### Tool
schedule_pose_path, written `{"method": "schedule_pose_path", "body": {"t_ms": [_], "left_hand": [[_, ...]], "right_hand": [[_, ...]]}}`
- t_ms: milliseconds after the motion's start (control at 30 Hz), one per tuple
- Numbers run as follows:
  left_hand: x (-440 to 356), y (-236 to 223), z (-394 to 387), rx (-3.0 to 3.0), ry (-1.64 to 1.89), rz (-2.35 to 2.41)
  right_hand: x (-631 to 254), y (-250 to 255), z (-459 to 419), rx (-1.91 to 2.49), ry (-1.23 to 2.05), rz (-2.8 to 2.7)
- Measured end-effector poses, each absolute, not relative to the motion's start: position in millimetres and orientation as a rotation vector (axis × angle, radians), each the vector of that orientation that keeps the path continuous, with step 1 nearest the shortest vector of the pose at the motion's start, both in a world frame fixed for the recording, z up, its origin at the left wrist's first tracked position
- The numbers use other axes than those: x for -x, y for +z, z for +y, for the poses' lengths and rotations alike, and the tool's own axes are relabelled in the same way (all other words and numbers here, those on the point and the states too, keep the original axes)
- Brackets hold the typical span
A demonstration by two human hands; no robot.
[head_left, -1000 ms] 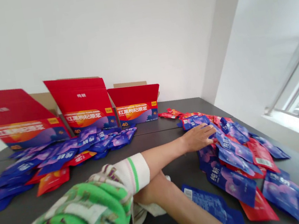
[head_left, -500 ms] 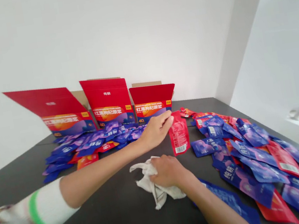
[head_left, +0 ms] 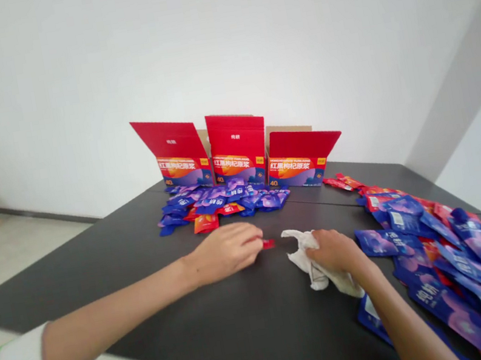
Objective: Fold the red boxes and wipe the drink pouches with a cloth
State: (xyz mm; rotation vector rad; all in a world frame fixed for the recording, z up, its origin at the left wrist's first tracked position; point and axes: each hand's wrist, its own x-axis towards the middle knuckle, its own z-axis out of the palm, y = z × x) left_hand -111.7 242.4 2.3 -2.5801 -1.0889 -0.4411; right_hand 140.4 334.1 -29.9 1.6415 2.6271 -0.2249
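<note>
My left hand (head_left: pixel 229 250) is closed on a red pouch (head_left: pixel 269 243) above the middle of the dark table. Only a small red end shows beyond the fingertips; the hand hides the rest. To its right, my right hand (head_left: pixel 334 250) grips a crumpled white cloth (head_left: pixel 303 262) on the tabletop. A heap of blue and red pouches (head_left: pixel 211 200) lies just beyond my left hand, in front of the boxes. Right of my right hand spreads a bigger heap of blue and red pouches (head_left: pixel 452 286), and one blue pouch (head_left: pixel 370 315) lies partly under my right forearm.
Three red printed boxes with raised lids, a left box (head_left: pixel 186 169), a middle box (head_left: pixel 238 165) and a right box (head_left: pixel 296 167), stand along the back of the dark table (head_left: pixel 128 254). A white wall (head_left: pixel 216 36) rises behind. The table's near edge shows at lower left.
My left hand has carried the red pouch leftward, away from the right heap, and lowered it. The right hand still holds the cloth. My view has turned left.
</note>
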Motion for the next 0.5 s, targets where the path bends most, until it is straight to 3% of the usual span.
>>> {"method": "schedule_pose_path", "body": {"t_ms": [100,233,400,500], "left_hand": [[111.6,-12.9,224.6,2.861,-0.298,-0.967],[121.1,-16.4,223.6,2.958,-0.387,-1.289],[135.2,-16.3,251.1,3.051,-0.116,-1.565],[135.2,-20.2,260.3,2.978,-0.156,-1.683]], "right_hand": [[-142.3,-28.9,336.1,-1.636,-0.23,2.627],[-141.5,-29.0,335.1,-1.632,-0.225,2.637],[-137.3,-29.7,330.8,-1.581,-0.214,2.673],[-136.9,-28.7,329.8,-1.572,-0.207,2.673]]}}
